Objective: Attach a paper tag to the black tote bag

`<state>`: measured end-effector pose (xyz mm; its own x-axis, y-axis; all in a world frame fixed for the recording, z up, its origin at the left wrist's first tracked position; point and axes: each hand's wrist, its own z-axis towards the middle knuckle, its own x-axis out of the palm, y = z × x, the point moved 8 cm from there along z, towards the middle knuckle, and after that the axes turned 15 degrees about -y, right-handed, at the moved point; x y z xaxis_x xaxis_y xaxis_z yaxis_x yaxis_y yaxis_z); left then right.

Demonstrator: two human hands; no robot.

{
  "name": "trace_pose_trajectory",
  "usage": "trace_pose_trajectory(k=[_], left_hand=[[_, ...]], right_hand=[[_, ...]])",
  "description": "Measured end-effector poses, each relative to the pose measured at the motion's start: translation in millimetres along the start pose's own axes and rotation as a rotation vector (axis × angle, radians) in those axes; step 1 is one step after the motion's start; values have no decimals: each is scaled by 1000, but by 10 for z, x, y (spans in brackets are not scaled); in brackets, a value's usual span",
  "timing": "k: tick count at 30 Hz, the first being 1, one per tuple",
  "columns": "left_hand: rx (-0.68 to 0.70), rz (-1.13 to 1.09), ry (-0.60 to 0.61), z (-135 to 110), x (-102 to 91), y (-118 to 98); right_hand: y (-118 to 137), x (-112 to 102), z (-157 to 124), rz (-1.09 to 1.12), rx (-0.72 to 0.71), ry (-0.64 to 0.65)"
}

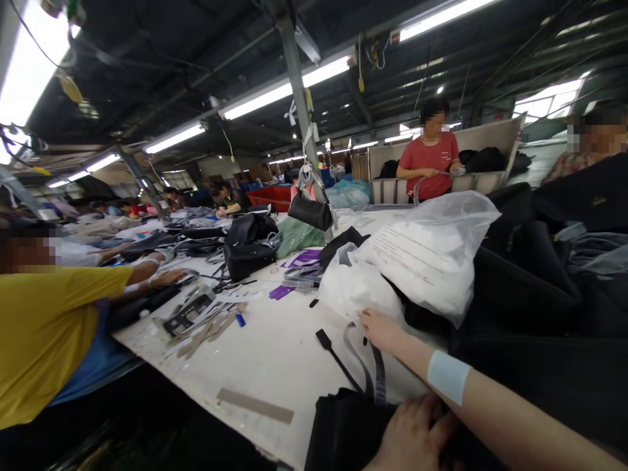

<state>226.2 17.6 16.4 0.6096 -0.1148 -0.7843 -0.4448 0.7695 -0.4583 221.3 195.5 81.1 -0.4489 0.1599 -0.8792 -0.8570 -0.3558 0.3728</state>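
Note:
My left hand (412,435) lies at the bottom edge of the view, fingers stretched over a folded black fabric piece (338,425), possibly a bag. My right hand (383,329) reaches in from the right, a pale blue patch on its forearm. Its fingers are curled against the lower side of a white-filled plastic bag (358,284); what they hold, if anything, is hidden. Below that hand, a dark strap (379,376) with grey edges runs down to the black piece. Beside it a black strap with a wide tab (324,339) lies on the white table (275,353).
A larger clear bag of white material (426,252) and black fabric (520,288) are piled at right. A brown strip (255,405), blue object (240,320) and purple pieces (282,292) lie on the table. A yellow-sleeved person (63,327) works at left; a red-shirted person (432,163) stands opposite.

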Motion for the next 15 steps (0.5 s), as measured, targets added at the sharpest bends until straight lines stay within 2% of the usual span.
trace_pose_trajectory(k=[3, 10, 15], left_hand=[[22, -27, 17, 22, 50, 19], [51, 23, 50, 27, 108, 63], [68, 63, 33, 29, 180, 120]], right_hand=[[-25, 112, -16, -51, 12, -26], [-216, -260, 348, -163, 119, -237], [-246, -182, 444, -170, 128, -181]])
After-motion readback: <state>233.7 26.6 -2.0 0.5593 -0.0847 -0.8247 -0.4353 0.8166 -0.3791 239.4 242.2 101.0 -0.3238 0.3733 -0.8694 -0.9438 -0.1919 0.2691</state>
